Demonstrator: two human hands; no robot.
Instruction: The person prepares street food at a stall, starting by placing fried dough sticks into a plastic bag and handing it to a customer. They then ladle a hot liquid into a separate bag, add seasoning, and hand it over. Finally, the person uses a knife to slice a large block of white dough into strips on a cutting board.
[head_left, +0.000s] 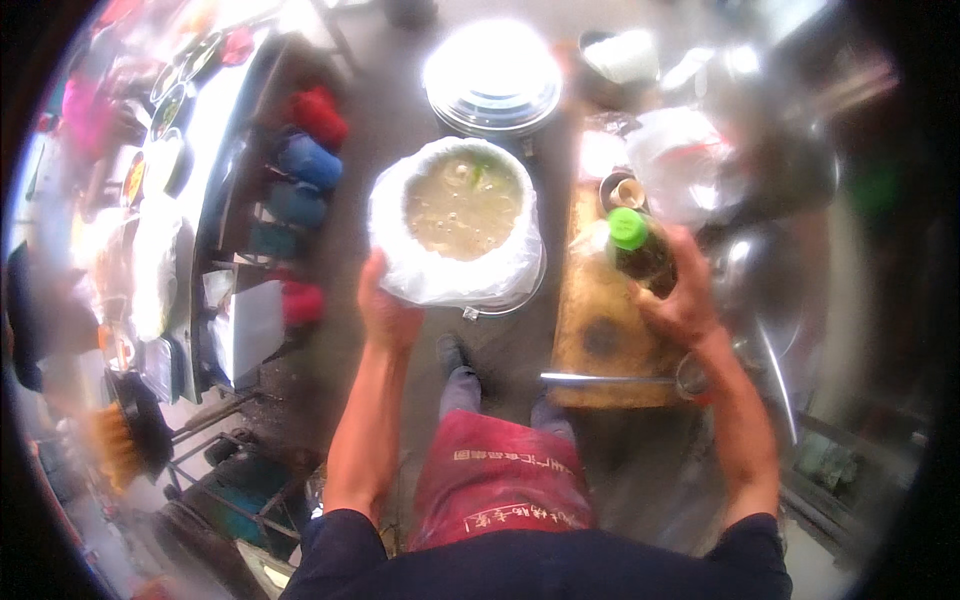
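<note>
My left hand (390, 304) holds the near left rim of a round bowl lined with a white plastic bag (480, 277). Cloudy broth (465, 206) with a bit of green in it fills the bowl. On the right, my right hand (682, 289) grips a bottle with a green cap (628, 228) and dark contents, above a wooden board. Just beyond the bottle is a small dark cup or bowl (609, 196) with a light, ring-like item in it. The underside of the lined bowl is hidden.
Bright stacked metal lids or basins (493, 75) stand ahead. The wooden board (600, 300) carries a long metal utensil (607, 379); a plastic bag (682, 161) lies beyond. At left are a long table (217, 135) with dishes and coloured stools (307, 161). A metal pan (757, 277) is at right.
</note>
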